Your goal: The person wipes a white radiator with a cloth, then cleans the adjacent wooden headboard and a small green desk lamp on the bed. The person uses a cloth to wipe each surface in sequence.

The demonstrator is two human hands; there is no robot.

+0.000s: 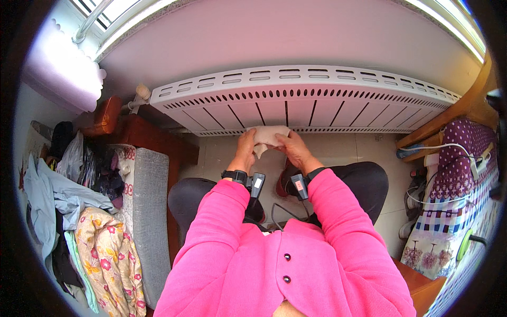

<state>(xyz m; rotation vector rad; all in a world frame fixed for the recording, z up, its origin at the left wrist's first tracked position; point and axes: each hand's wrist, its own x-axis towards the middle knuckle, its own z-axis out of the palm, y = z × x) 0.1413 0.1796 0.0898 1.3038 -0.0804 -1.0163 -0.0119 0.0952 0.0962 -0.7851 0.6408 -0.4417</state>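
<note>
A pale folded cloth (271,134) is held between both hands, low in front of the white radiator (301,113). My left hand (246,147) grips its left end, and a loose corner hangs down beside the fingers. At the other end, my right hand (295,148) pinches the cloth with the thumb on top. The radiator has slots along its top and a row of holes near its bottom edge. Whether the cloth touches the radiator, I cannot tell. Each wrist wears a black strap with a small device on it.
On the left is a grey-cushioned wooden seat (150,222) with a flowered cloth (109,257) and other clothes. A radiator valve (140,95) stands by the radiator's left end. To the right, a white cable (443,146) and a power strip (475,166) lie on patterned covers. Tiled floor (356,150) lies below.
</note>
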